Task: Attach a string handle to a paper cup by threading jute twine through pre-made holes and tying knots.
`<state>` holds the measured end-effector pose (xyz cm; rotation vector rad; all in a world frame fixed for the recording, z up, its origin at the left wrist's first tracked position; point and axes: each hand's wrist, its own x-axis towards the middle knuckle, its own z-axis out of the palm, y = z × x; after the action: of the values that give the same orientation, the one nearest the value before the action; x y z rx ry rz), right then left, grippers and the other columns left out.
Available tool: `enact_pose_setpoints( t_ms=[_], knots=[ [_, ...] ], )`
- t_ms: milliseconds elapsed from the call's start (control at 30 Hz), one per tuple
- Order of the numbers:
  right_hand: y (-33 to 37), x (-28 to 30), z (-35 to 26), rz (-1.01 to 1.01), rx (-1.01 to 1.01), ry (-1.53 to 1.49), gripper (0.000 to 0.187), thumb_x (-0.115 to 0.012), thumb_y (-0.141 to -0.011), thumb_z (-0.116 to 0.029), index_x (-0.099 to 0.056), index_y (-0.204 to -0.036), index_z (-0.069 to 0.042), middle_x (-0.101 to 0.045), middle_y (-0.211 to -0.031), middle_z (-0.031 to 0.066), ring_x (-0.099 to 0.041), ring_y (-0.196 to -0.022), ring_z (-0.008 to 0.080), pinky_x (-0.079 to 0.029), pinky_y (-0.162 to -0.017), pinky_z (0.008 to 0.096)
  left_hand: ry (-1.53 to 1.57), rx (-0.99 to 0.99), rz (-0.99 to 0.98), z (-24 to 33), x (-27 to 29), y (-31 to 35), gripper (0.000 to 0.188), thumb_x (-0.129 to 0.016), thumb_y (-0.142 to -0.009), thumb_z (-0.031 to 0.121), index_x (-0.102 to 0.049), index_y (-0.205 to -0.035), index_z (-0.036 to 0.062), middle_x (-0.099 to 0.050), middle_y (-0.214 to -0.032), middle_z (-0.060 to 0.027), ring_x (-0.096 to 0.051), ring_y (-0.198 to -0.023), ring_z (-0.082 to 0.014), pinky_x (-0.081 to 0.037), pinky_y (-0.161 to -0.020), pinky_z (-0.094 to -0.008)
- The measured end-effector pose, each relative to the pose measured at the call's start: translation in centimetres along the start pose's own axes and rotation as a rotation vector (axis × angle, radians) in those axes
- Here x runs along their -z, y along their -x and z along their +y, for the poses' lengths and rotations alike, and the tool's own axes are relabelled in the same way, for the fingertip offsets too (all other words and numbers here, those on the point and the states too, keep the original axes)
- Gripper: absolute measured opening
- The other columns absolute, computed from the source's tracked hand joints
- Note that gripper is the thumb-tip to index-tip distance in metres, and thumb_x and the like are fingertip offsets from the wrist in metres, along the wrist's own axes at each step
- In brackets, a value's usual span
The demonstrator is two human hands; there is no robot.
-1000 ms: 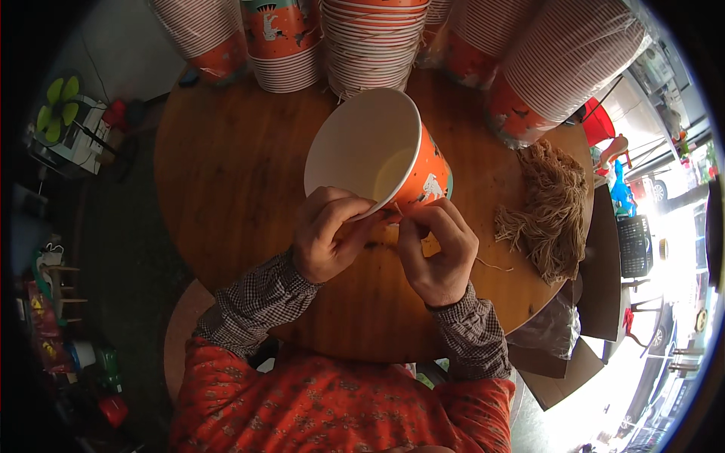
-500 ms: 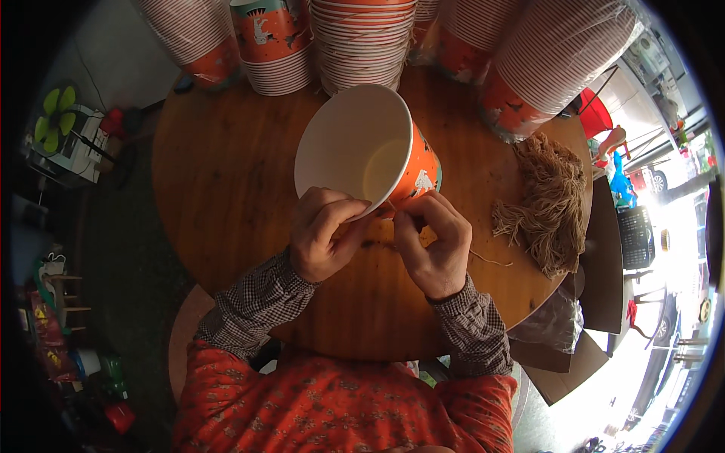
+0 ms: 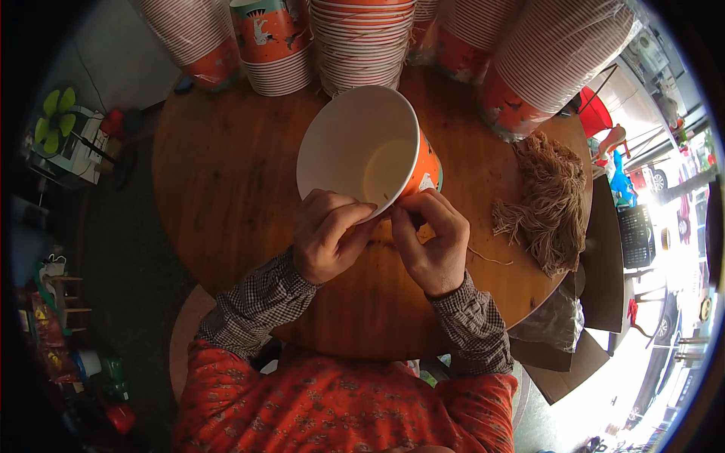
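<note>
A large orange paper bucket [image 3: 430,162] with a white inside lies tilted on the table, its mouth turned toward me. My left hand [image 3: 330,234] is closed on the near rim, thumb inside and fingers around the edge. Against the outer wall just below that rim, my right hand [image 3: 434,240] pinches a thin twine, mostly hidden by the fingers. The tail of the twine [image 3: 491,260] trails out to the right over the table. Inside the wall near the rim, a tiny dark tip [image 3: 387,197] shows, too small to make out surely.
Stacked paper buckets [image 3: 361,45] line the far side of the round wooden table [image 3: 226,196], some wrapped in clear plastic [image 3: 563,60]. A bundle of tan twine [image 3: 555,204] lies at the right edge. Beyond it are cardboard flaps [image 3: 604,287]. A green-bladed fan [image 3: 54,121] stands far left.
The bucket has shifted slightly right and turned a little. My right hand has moved up against the wall by the rim, and a small dark tip now shows inside.
</note>
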<state>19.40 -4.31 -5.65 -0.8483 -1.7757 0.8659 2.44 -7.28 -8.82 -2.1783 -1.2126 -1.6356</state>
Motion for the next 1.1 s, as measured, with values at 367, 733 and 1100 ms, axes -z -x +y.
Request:
enact_pose_setpoints(
  t_ms=[367, 733, 1100],
  knots=[
    [-0.3, 0.3, -0.6, 0.015, 0.03, 0.082, 0.006, -0.064, -0.082, -0.002, -0.061, -0.083, 0.003, -0.058, -0.073, 0.0095, -0.057, -0.06, 0.016, -0.047, -0.056, 0.0279, -0.101, -0.113, -0.069, 0.4, 0.3, -0.1, 0.038, -0.078, -0.069, 0.002, -0.064, -0.104, 0.0037, -0.064, -0.089, -0.0033, -0.062, -0.076, -0.018, -0.046, -0.065, -0.0333],
    [-0.5, 0.9, -0.6, 0.018, -0.105, 0.126, 0.013, -0.065, -0.081, -0.008, -0.059, -0.078, 0.003, -0.057, -0.068, 0.0095, -0.055, -0.055, 0.0158, -0.045, -0.053, 0.0281, 0.047, 0.172, -0.232, 1.9, 0.7, -1.6, 0.03, -0.067, -0.08, 0.004, -0.063, -0.11, 0.0019, -0.066, -0.085, -0.0093, -0.065, -0.074, -0.0242, -0.049, -0.066, -0.0369],
    [-0.6, 1.3, -0.3, 0.049, -0.1, 0.134, 0.014, -0.065, -0.083, -0.009, -0.061, -0.08, 0.003, -0.058, -0.069, 0.0089, -0.054, -0.057, 0.0135, -0.044, -0.053, 0.0271, 0.153, 0.24, -0.399, 0.8, -0.7, -4.8, 0.02, -0.066, -0.08, -0.002, -0.064, -0.099, 0.0016, -0.068, -0.087, -0.0126, -0.067, -0.075, -0.0289, -0.052, -0.065, -0.0345]
  ],
)
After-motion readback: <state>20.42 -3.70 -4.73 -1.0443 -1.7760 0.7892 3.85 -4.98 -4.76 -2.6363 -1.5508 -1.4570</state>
